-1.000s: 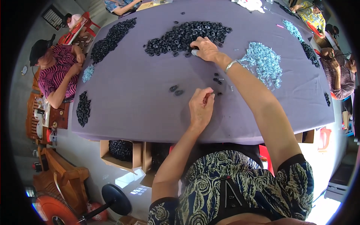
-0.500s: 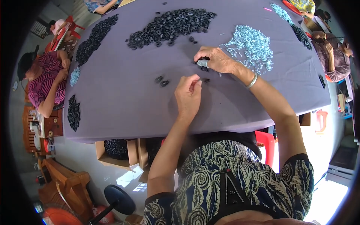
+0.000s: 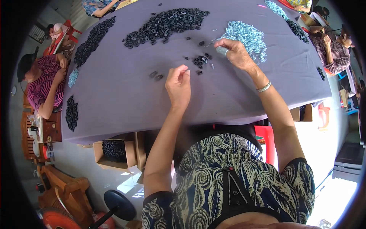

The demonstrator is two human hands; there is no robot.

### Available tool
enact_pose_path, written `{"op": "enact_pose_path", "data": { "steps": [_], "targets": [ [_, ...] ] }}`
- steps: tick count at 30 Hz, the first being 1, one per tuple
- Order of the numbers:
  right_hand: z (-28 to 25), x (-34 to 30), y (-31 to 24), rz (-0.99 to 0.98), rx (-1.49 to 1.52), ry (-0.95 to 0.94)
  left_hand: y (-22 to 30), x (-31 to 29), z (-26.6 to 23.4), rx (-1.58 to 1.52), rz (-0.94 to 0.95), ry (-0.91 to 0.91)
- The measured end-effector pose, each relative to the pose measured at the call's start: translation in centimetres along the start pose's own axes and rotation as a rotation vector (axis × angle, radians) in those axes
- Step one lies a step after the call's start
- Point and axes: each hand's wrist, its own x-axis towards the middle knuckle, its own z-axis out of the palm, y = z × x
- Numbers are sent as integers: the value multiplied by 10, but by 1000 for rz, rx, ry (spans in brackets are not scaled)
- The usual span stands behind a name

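Observation:
My left hand is raised over the cloth-covered table with thumb and fingers pinched together; anything between them is too small to make out. My right hand, with a grey wrap on one finger and a bangle at the wrist, hovers at the near edge of a heap of small pale-blue spring-like pieces. Its fingers are closed, and what they hold, if anything, is hidden. Between the hands lies a small cluster of black ring-shaped pieces. Two dark oblong pieces sit left of my left hand.
A large heap of black rings spreads across the far middle of the purple-grey tablecloth. More black heaps line the left side. Other people sit around the table. An open cardboard box of black pieces stands below the near edge.
My right hand has moved right, from the small black cluster to the pale-blue heap, uncovering the cluster. My left hand has shifted slightly left, still pinched. The whole view has shifted a little.

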Motion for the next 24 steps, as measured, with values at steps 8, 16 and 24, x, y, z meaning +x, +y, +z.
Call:
{"op": "enact_pose_path", "data": {
  "steps": [8,16,24],
  "targets": [
    [22,-3,-12,-232,-291,-101,4,0,2,-138,-34,8],
    [42,3,-13,-257,-523,-66,2,0,2,-130,5,1],
    [60,-30,-32,-58,195,37,13,-2,3,-140,25,-151]
  ]
}}
